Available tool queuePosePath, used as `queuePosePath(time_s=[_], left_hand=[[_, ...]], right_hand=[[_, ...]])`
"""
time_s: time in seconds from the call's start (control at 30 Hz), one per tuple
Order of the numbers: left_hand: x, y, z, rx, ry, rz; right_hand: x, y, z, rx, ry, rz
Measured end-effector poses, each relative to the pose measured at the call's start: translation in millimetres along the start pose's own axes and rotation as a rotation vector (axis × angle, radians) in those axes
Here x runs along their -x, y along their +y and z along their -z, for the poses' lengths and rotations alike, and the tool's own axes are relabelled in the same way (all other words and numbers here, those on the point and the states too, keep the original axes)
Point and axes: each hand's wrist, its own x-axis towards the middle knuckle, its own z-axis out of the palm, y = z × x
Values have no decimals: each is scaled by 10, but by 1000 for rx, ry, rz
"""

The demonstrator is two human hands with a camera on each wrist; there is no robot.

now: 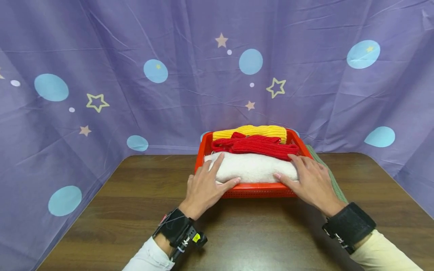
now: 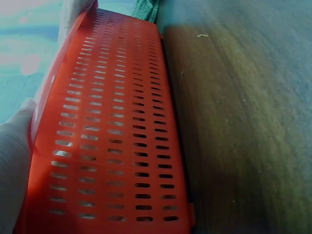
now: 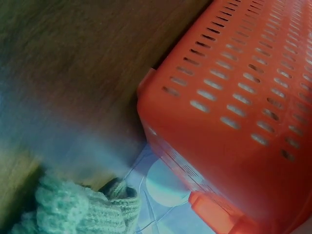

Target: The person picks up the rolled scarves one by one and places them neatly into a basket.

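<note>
A white fuzzy folded cloth (image 1: 254,167) lies along the front of a red plastic basket (image 1: 259,191). My left hand (image 1: 205,188) rests on the cloth's left end, fingers spread and thumb near the front rim. At the other end, my right hand (image 1: 313,184) touches the cloth in a similar way, its fingers fairly straight. Behind the cloth lie a red knitted piece (image 1: 254,146) and a yellow ribbed knit (image 1: 251,131). Both wrist views show the basket's slotted wall (image 2: 112,117) close up; the left thumb (image 2: 17,146) lies at its rim.
A green knitted piece (image 1: 333,182) lies on the table just right of the basket, partly behind my right hand. The brown wooden table (image 1: 257,233) extends around the basket. A purple curtain (image 1: 190,101) with stars and blue spots hangs behind it.
</note>
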Motion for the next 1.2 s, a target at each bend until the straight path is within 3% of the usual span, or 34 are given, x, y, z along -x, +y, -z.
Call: queuePosePath(time_s=[0.13,0.3,0.43,0.6,1.0,1.2], left_hand=[[-8,6,13,-31,-6,-12],[-22,6,15,-3,7,-17],[-18,4,25,19,-18,4],[-15,3,34,-27,-41,0],[-12,-15,10,5,-9,-11],[-23,-11,7,-36,-6,-31]], right_hand=[[-4,1,2,6,1,3],[-2,10,-9,14,22,25],[1,19,-21,13,41,42],[1,19,-22,4,24,38],[-1,15,-37,9,33,38],[3,16,-28,12,41,34]])
